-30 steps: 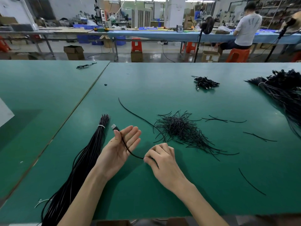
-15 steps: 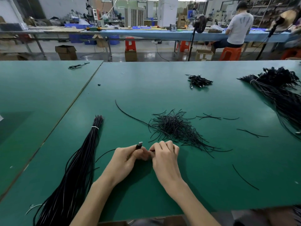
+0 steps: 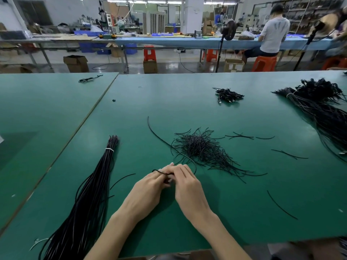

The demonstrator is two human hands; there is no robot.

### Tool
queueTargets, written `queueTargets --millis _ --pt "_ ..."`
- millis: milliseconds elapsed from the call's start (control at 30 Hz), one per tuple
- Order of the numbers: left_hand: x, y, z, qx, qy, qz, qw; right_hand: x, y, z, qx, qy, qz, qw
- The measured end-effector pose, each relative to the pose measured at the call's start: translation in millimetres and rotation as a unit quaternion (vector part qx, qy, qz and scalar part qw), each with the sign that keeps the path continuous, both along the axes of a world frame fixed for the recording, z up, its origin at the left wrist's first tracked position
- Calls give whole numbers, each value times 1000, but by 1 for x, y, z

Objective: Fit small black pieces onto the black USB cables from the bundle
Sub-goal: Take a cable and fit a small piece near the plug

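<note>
Fingertips [image 3: 170, 167] of both hands meet, curled, pinching one black USB cable [image 3: 159, 171]; a short loop of it shows just left of the pinch. Whether a small piece sits inside the pinch: cannot tell, fingers cover it. Left hand [image 3: 148, 188] and right hand [image 3: 188, 188] are side by side, backs up, low over the green table [image 3: 244, 212]. Pile of short black pieces [image 3: 202, 150] lies just beyond the right hand. Tied cable bundle [image 3: 90, 194] lies further left.
</note>
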State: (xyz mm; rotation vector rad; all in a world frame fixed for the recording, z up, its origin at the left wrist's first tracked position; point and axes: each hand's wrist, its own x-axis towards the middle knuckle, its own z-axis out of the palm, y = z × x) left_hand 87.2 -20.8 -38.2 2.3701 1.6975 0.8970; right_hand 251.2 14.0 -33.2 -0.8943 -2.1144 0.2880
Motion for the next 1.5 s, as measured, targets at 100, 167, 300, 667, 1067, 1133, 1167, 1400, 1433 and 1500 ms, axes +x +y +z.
queueTargets --millis 100,167,300,667,1067,1133,1167,1400,1433,1500 --pt "-4 1 1 -21 -50 21 998 3 -3 3 -57 22 30 998" --pt "-5 2 1 -37 -72 32 996 2 -5 5 -78 28 48 995" --pt "-6 0 4 -49 -239 33 969 0 -5 4 -90 14 30 995" --pt "1 3 15 -107 -647 5 755 -4 -1 1 -42 -69 62 995" --pt "-3 4 25 -196 -757 -36 623 -2 3 2 -216 37 85 972" --pt "-1 2 28 -206 -761 -37 614 -1 3 2 -248 68 105 961" --pt "-1 1 29 -208 -763 -36 612 -1 4 2 -256 76 114 957" --pt "1 0 30 -234 -710 -98 657 5 12 5 -360 163 151 906" --pt "1 0 29 -238 -704 -108 660 4 12 5 -359 157 153 907" --pt "0 1 27 -243 -697 -127 662 4 11 6 -356 152 151 909"
